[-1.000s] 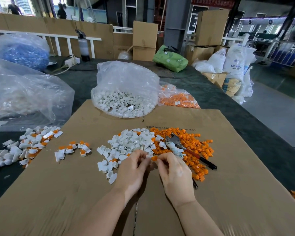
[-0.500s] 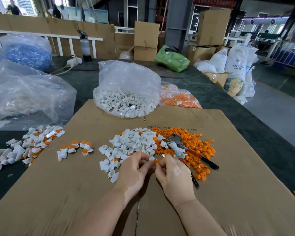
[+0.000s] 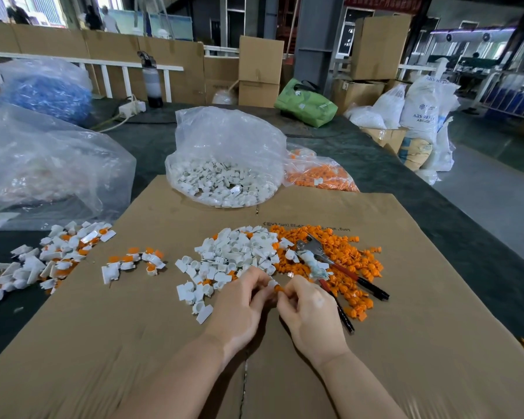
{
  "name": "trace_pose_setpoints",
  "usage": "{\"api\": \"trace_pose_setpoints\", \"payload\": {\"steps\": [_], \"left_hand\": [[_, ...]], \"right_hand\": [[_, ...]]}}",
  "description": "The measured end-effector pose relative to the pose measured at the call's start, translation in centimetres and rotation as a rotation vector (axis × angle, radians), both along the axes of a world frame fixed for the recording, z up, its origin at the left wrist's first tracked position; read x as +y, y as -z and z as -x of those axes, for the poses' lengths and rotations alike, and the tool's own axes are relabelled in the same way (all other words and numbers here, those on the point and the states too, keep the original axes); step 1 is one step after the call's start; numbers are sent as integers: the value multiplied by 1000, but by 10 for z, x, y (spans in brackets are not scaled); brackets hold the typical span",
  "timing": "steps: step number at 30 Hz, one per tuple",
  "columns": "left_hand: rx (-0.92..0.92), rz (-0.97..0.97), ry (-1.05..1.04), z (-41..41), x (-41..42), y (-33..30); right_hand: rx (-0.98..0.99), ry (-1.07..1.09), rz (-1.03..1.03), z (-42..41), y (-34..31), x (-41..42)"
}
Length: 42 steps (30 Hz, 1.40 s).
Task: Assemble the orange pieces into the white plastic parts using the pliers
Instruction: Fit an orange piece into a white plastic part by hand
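Both hands, left and right, pinched one white part and orange piece between their fingers, pliers idle; finished assemblies lay left, large loose heaps remained.

A dark green surface ran back to a white railing lined with cardboard sheets. Stacked boxes flanked a grey steel column, with white sacks and a green bag nearby. Daylight came through far windows onto the grey concrete floor.
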State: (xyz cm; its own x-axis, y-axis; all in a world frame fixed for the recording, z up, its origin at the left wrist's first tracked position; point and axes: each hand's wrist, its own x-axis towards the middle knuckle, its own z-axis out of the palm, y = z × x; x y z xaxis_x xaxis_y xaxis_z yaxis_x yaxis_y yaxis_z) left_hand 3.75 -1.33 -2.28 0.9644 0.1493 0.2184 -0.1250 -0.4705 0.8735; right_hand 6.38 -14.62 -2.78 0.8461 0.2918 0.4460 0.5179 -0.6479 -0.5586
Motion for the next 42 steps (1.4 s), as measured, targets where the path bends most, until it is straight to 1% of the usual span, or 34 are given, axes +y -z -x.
{"api": "trace_pose_setpoints", "payload": {"steps": [5,7,11,14,16,25,38,42], "left_hand": [[-19,-93,43,0,0,1],[-5,-67,21,-1,1,1],[87,241,-48,-3,2,-2],[101,365,-29,-2,2,-5],[100,415,-22,-2,2,-6],[106,415,-14,-2,3,-6],[113,416,-24,-2,2,-5],[111,367,-34,-5,3,-2]], "right_hand": [[2,3,0,1,-2,0],[7,0,-15,2,-2,0],[-6,-48,-75,3,-4,0],[-88,-17,-122,5,-6,1],[-137,-3,-145,4,-6,1],[-167,-81,-84,2,-5,0],[-179,-82,-83,2,-6,0],[-190,-81,-71,2,-5,0]]}}
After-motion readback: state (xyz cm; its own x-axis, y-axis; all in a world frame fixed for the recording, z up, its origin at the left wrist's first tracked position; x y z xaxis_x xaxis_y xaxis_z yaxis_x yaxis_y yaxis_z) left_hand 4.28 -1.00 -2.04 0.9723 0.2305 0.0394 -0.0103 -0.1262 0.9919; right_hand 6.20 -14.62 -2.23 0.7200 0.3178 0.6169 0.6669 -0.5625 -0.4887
